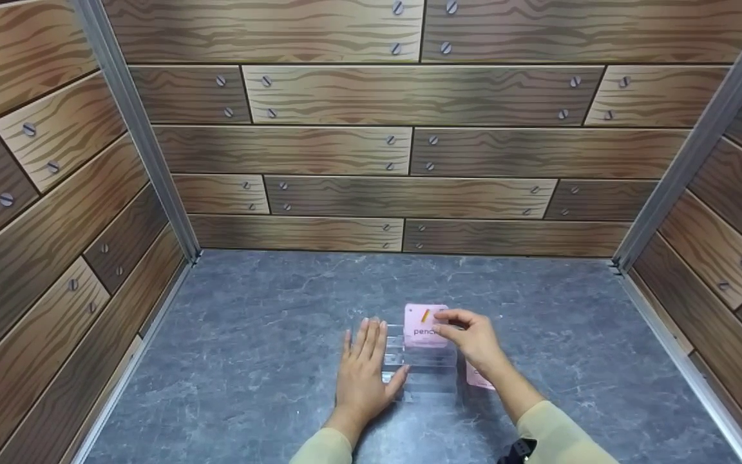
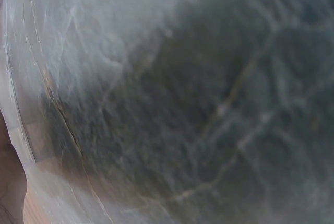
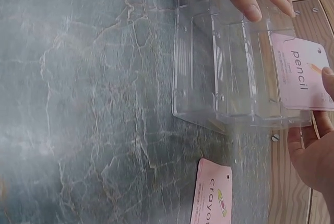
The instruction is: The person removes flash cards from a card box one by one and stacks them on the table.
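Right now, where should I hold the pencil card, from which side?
Pinch the pencil card by its right edge, coming from the right, thumb in front and finger behind. It's thin and stands up, its lower edge down at the clear stand, so a side edge is probably easiest. The right hand pinches that side; the left hand is at the stand's left.
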Demonstrator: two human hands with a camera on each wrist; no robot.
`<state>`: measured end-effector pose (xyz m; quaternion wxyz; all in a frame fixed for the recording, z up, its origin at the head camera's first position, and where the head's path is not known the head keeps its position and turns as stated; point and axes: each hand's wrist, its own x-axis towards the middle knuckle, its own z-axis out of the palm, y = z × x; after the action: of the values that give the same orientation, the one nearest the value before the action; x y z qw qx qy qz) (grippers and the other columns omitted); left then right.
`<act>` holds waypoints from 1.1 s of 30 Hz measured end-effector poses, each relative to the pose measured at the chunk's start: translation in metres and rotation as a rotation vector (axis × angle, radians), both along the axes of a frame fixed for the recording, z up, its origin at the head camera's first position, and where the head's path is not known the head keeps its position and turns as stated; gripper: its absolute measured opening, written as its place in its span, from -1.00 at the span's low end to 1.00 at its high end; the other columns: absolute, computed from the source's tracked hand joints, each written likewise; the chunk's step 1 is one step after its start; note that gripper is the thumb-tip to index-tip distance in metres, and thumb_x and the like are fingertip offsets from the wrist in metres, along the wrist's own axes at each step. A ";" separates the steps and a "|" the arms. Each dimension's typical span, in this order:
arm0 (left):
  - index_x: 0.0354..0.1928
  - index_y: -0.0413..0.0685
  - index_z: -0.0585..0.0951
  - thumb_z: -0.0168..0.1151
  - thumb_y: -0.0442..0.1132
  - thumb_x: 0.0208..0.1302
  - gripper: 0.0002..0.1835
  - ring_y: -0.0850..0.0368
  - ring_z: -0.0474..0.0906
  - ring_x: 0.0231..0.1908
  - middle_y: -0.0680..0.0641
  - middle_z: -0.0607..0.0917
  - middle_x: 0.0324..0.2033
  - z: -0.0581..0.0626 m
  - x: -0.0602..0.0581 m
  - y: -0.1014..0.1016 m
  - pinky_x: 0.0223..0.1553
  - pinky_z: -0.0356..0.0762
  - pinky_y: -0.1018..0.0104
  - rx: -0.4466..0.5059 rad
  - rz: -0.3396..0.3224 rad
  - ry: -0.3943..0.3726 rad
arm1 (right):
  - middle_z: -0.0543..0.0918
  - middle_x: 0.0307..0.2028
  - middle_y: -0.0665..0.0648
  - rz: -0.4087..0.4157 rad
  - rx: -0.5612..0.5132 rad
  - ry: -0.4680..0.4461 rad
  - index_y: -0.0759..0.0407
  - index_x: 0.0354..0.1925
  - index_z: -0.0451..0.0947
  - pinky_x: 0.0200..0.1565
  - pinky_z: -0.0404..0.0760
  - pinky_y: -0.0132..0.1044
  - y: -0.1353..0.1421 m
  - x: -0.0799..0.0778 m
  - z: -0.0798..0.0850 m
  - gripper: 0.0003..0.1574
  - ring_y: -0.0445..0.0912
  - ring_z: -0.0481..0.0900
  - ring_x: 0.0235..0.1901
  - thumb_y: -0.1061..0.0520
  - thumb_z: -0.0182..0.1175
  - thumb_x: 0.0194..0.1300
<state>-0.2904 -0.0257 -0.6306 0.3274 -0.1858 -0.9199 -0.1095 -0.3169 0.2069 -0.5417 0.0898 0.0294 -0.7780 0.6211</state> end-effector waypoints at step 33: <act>0.60 -0.18 0.33 0.10 0.43 0.42 -0.01 -0.07 0.15 0.60 -0.17 0.40 0.55 -0.003 -0.002 -0.001 0.57 0.09 -0.14 0.000 -0.002 0.025 | 0.79 -0.24 0.26 -0.099 0.044 0.036 0.39 -0.18 0.78 -0.21 0.60 -0.50 -0.013 -0.005 -0.006 -0.82 -0.14 0.64 -0.25 0.44 0.48 0.21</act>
<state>-0.2920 -0.0263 -0.6334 0.3389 -0.1881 -0.9156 -0.1073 -0.3224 0.1942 -0.5473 0.1337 0.0037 -0.7903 0.5979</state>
